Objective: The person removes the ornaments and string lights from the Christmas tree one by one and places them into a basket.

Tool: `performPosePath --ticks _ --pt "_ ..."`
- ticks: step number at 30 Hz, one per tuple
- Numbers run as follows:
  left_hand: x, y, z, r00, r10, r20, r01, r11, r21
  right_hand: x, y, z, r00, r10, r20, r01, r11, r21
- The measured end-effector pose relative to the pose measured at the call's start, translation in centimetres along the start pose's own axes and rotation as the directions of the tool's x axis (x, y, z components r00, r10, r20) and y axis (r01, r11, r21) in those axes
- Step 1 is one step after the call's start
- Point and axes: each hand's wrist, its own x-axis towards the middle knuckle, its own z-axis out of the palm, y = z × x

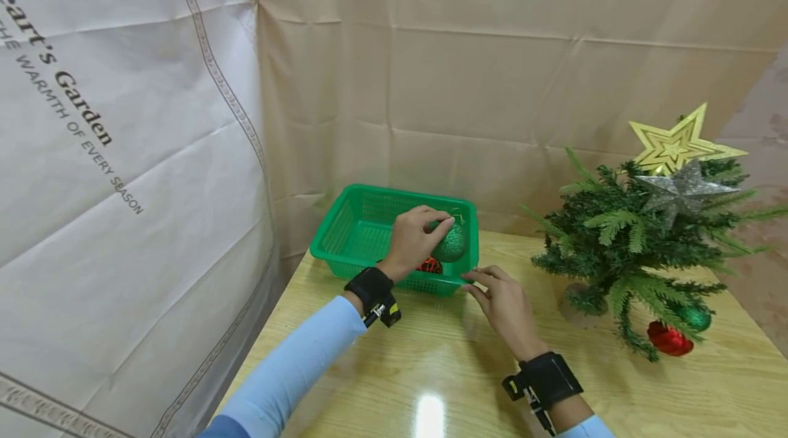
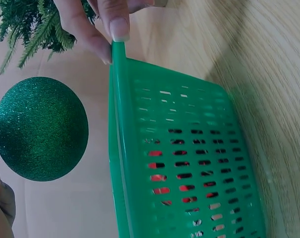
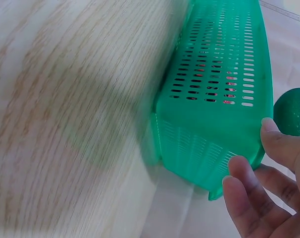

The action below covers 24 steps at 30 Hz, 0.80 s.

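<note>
A green plastic basket (image 1: 351, 229) stands on the wooden table at the back left. Over its right end my left hand (image 1: 414, 238) grips a glittery green ball ornament (image 1: 451, 243), which fills the left of the left wrist view as the green ball (image 2: 40, 129). A red ornament (image 1: 429, 265) lies in the basket below it. My right hand (image 1: 501, 298) touches the basket's near right corner rim (image 2: 118, 47) with its fingertips (image 3: 241, 166); its fingers lie nearly straight.
A small artificial Christmas tree (image 1: 640, 246) stands at the right with a gold star (image 1: 677, 142), a silver star (image 1: 683, 190), a red bauble (image 1: 670, 340) and a green bauble (image 1: 695, 317). Beige cloth backdrops close off the left and back. Bare tabletop (image 1: 431, 369) lies in front.
</note>
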Motion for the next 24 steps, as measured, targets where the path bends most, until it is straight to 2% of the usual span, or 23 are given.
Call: performPosePath --ticks 11,16,24 --pt "-0.7 -0.9 -0.7 1.0 -0.02 0.002 0.02 1.0 0.008 0.0 0.1 0.1 1.0 0.005 -0.006 -0.005 1.0 -0.002" --pt "-1.0 -1.2 -1.0 0.999 -0.037 -0.015 0.037 0.999 0.013 -0.1 -0.1 0.0 1.0 0.003 -0.003 -0.003 1.0 -0.015" --pt "-1.4 -1.8 -1.4 0.998 -0.023 -0.053 0.023 1.0 0.001 -0.2 -0.1 0.1 1.0 0.013 -0.007 -0.013 0.999 -0.034"
